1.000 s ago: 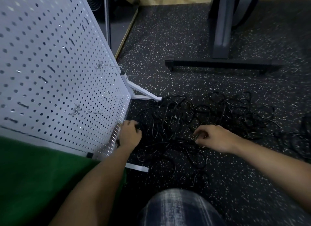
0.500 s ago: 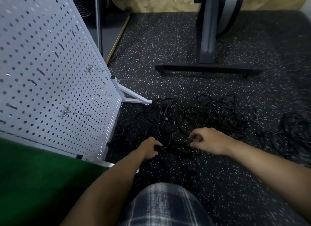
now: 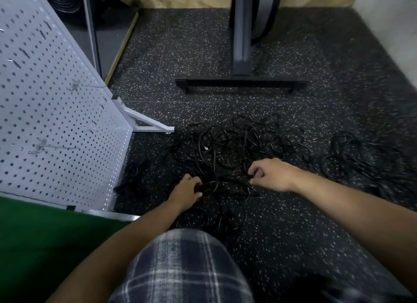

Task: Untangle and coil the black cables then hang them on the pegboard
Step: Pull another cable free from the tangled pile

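Observation:
A tangled heap of black cables (image 3: 234, 149) lies on the speckled dark floor in front of me. A second, smaller bundle of black cables (image 3: 352, 158) lies to the right. My left hand (image 3: 187, 192) rests on the near edge of the heap, its fingers closed on a cable strand. My right hand (image 3: 270, 174) hovers at the heap's right side, fingers curled and pinching a strand. The white pegboard (image 3: 52, 126) stands at the left on a white foot, with two metal hooks (image 3: 74, 86) sticking out and nothing hanging on them.
A dark metal stand with a flat floor bar (image 3: 239, 83) is behind the heap. A green surface (image 3: 45, 239) lies at the lower left. My knee in plaid cloth (image 3: 180, 269) fills the bottom centre. Plywood panelling runs along the far wall.
My left hand has come away from the pegboard's lower corner and moved right onto the near part of the heap. My right hand stayed at the heap. The view tilted up slightly.

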`<state>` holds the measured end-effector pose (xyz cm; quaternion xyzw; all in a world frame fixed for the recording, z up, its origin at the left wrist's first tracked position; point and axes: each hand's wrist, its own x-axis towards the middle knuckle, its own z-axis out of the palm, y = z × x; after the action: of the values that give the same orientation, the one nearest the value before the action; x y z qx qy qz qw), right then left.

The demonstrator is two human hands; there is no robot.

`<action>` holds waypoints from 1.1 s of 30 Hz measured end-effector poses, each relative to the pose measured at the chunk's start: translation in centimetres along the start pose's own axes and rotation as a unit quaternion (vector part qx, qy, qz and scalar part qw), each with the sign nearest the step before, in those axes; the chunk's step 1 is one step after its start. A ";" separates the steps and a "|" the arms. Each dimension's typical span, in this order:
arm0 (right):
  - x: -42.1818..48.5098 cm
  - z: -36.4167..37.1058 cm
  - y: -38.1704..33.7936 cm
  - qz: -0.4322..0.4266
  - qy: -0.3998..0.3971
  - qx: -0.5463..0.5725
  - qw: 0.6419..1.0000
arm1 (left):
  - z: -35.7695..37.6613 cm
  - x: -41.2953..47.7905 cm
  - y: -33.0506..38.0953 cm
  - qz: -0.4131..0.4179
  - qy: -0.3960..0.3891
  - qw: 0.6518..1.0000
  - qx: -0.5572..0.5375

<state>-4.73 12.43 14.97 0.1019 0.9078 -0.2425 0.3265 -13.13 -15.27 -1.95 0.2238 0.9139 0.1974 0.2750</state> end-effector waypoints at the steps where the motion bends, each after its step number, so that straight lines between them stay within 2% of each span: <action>1: -0.2 0.5 0.6 0.007 -0.006 -0.002 1.000 | 0.4 -0.6 0.3 0.009 0.041 0.999 0.030; 3: -0.6 1.5 1.6 0.017 -0.016 -0.006 1.000 | 1.2 -1.6 1.2 0.056 0.073 0.994 0.064; 7: -1.7 3.1 2.0 0.019 -0.014 -0.010 1.000 | 3.4 -3.7 2.4 0.126 -0.073 0.989 0.040; 10: -2.8 4.2 1.8 0.016 -0.019 -0.011 1.000 | 5.7 -5.1 3.1 0.154 -0.109 0.977 0.097; 14: -4.2 5.1 1.7 0.009 -0.033 -0.022 0.999 | 8.6 -6.2 3.8 0.129 -0.210 0.947 0.207; 19: -5.1 4.6 2.2 0.006 -0.023 -0.027 0.999 | 9.2 -5.8 4.2 0.079 -0.195 0.973 0.093; 22: -5.3 3.8 2.6 0.017 -0.019 -0.034 0.999 | 6.6 -5.9 6.3 0.092 -0.222 0.970 0.043; 27: -6.7 1.1 2.1 0.026 -0.012 -0.070 0.997 | -0.7 -5.5 11.7 0.142 -0.269 0.951 0.045; 30: -8.5 -1.3 1.0 0.006 -0.001 -0.028 1.000 | -5.8 -5.9 15.2 0.169 -0.253 0.953 -0.015; 33: -10.6 -3.8 0.2 -0.032 0.014 0.016 0.999 | -10.8 -6.5 18.6 0.200 -0.207 0.957 -0.029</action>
<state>1.42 14.28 24.28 0.0818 0.9110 -0.2660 0.3043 -9.07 -5.97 18.09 0.4299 0.7674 0.2243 0.4194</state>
